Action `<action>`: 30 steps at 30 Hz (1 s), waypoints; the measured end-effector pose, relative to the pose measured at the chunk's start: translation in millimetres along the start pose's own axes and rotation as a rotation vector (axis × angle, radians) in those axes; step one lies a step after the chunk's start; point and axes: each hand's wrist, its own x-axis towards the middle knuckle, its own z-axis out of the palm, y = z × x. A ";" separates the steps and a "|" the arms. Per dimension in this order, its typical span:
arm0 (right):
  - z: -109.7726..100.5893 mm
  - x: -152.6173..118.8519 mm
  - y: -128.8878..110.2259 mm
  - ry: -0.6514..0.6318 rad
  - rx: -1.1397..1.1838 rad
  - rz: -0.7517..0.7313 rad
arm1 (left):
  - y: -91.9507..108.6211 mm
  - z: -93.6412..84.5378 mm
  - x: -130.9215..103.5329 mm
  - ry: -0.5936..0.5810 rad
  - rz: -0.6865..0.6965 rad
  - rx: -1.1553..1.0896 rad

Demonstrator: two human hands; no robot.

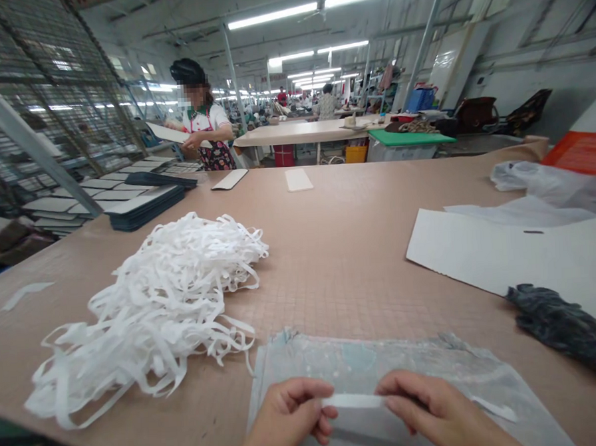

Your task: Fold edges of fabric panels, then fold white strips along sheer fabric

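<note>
A short stretch of white fabric strip (356, 400) runs level between my two hands. My left hand (292, 413) pinches its left end between thumb and fingers, and my right hand (425, 403) pinches the other end. Beneath them lies a translucent plastic sheet (365, 352) on the brown table (340, 261). Another piece of white strip (495, 409) rests on the sheet, to the right of my right hand. A big tangled heap of white strips (181, 289) spreads over the table on the left.
A dark knitted glove (563, 322) and a white cardboard sheet (519, 258) lie at the right. Stacked dark-edged boards (147, 207) stand at the far left edge. Beyond them, another person (205, 124) holds a white panel. One loose strip (26, 294) is at far left.
</note>
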 end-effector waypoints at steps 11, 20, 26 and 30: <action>11.3 21.5 3.3 0.074 -0.180 0.014 | -2.9 -22.2 24.0 0.194 0.126 0.218; 11.8 19.7 19.1 0.118 0.025 0.061 | 13.4 -17.5 13.8 0.208 0.138 0.229; 11.0 20.9 20.2 0.092 0.199 0.021 | 17.3 -19.3 13.0 0.195 0.113 0.119; 4.7 19.9 15.7 0.077 0.209 0.002 | 21.1 -20.1 12.8 0.218 0.125 0.196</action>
